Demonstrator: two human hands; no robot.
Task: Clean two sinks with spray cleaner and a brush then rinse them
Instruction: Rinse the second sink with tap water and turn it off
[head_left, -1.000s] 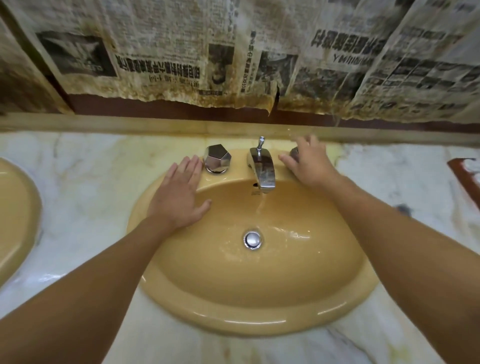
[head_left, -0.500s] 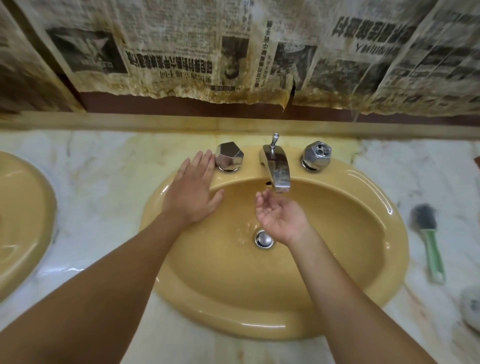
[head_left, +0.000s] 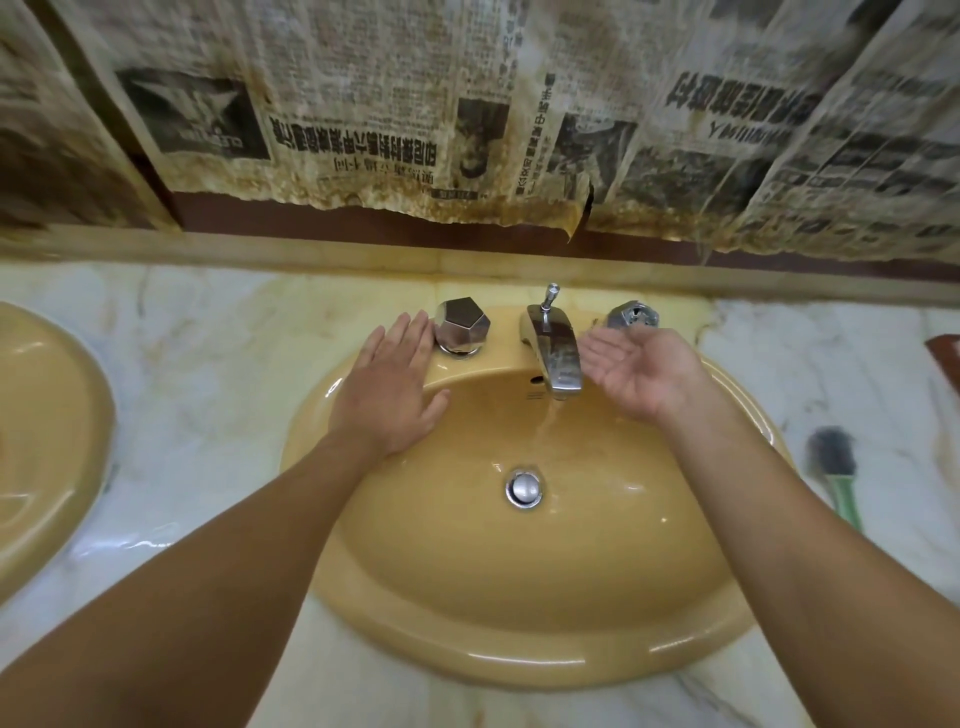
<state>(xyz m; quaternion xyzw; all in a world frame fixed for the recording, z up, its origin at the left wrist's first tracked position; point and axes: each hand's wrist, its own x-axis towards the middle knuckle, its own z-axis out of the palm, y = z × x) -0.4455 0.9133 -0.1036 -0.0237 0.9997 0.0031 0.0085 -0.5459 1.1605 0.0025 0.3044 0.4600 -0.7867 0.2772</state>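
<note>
Here, my left hand (head_left: 387, 400) flat on the sink (head_left: 467, 660) rim, right hand (head_left: 636, 374) loosely cupped, empty, beside the running tap (head_left: 556, 353), brush (head_left: 831, 460) on the counter (head_left: 208, 364).

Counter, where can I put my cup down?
The bare marble between the left sink and the middle sink is roomiest. There is also a patch behind the brush, right of the middle sink. The back rim is crowded: knobs, faucet, left hand, right hand.
</note>
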